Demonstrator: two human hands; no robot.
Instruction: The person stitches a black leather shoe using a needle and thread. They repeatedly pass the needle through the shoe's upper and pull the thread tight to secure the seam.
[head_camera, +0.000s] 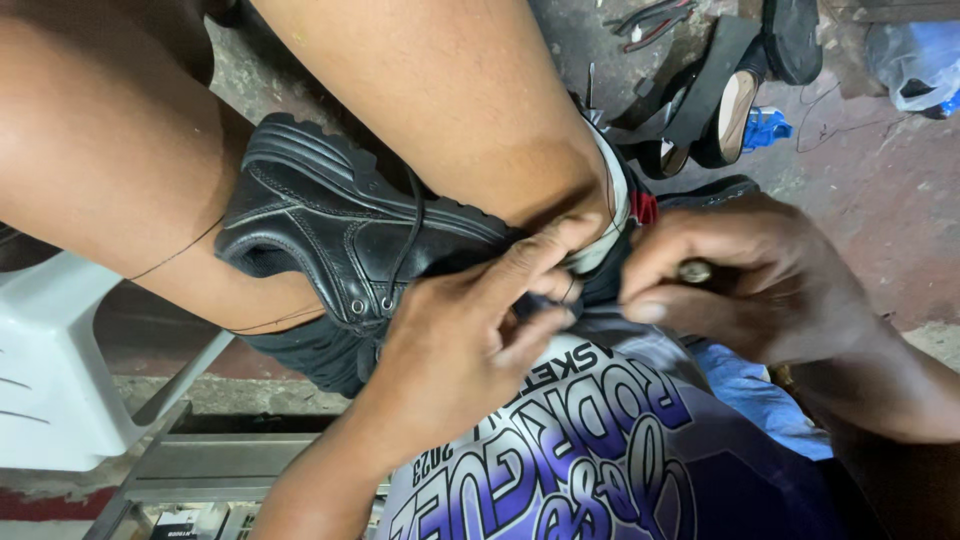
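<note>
I have a black leather lace-up shoe (340, 225) wedged between my bare knees, its chunky treaded sole turned up and away from me and its eyelets facing down toward my lap. My left hand (465, 340) is curled against the heel end of the shoe, thumb stretched forward along the edge and fingers bent in, pinching the material there; the grip is closed tight on the shoe. My right hand (745, 290) sits just beside it, nearly touching, with its grip closed around a small tool with a rounded metal end (695, 270) that pokes out between thumb and forefinger; the working tip is hidden behind my fingers. A thin dark thread (175, 255) runs across my left thigh toward the shoe. Below my hands is my purple and white printed shirt (560, 460). On the concrete floor (880, 200) beyond my knee lie dark sandals (725, 100) and a blue plastic bag (915, 60). To my left stands a white plastic chair (55, 370).
</note>
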